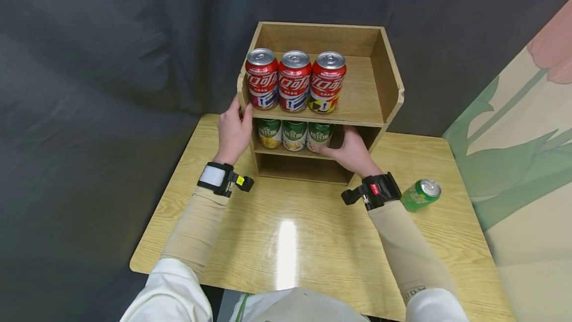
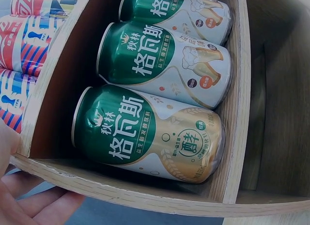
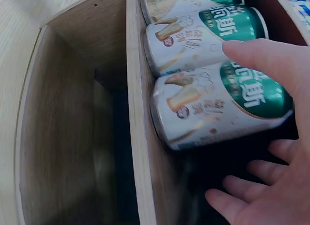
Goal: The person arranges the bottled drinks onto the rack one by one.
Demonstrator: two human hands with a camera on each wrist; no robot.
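A wooden shelf [image 1: 313, 122] stands on the table, with three red cola cans [image 1: 295, 83] on its top level. Below them, three green-topped drink cans [image 1: 294, 135] stand in a row on the middle level. My left hand [image 1: 234, 130] holds the shelf's left side panel, thumb at the front edge and fingers along the outside. My right hand [image 1: 353, 155] reaches into the middle level beside the rightmost green-and-white can [image 3: 213, 106]. Its thumb lies across the front of the cans; the other fingers [image 3: 271, 172] are spread, apart from that can.
A green can [image 1: 421, 195] stands on the table to the right of the shelf, near my right wrist. The shelf's bottom compartment [image 1: 304, 168] is below the cans. A dark curtain [image 1: 111, 88] hangs behind and to the left; a floral panel [image 1: 518, 128] borders the right side.
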